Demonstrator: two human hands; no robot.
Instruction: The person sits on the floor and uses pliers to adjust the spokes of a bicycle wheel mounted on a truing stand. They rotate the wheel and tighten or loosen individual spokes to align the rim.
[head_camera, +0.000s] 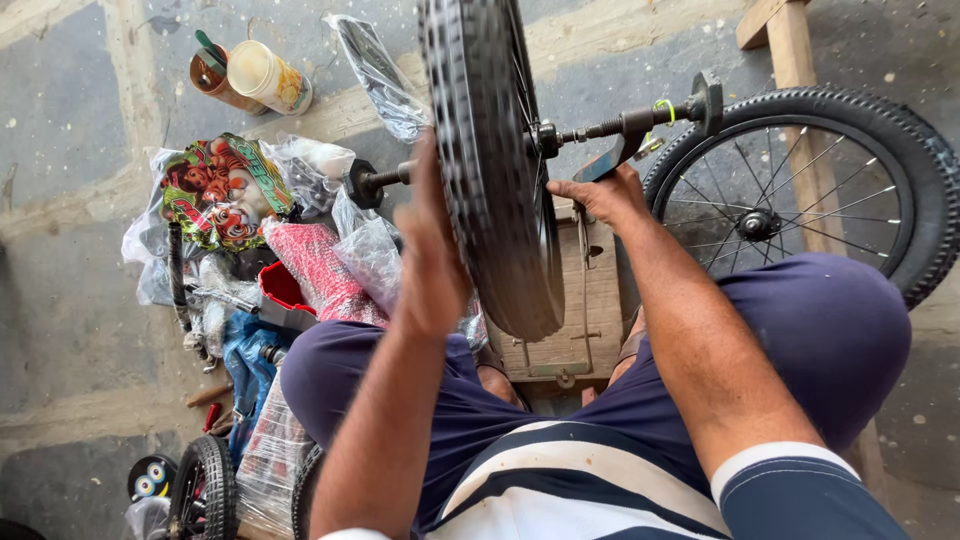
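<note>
A small bicycle wheel (492, 170) with a knobby black tyre stands upright between my knees, seen edge-on, its axle (600, 128) sticking out to both sides. My left hand (430, 250) lies flat against the tyre's left side. My right hand (605, 195) grips a dark wrench (612, 160) set on the axle nut on the right. A second wheel (800, 200) with spokes lies on the floor to the right. I sit over a low wooden stool (570, 300).
Clear plastic bags (370, 250), a colourful printed panel (222, 190), red parts and a blue piece lie heaped at the left. Two cans (250, 75) stand at the top left. A small training wheel (205, 490) sits at the bottom left. A wooden frame (790, 40) stands at the top right.
</note>
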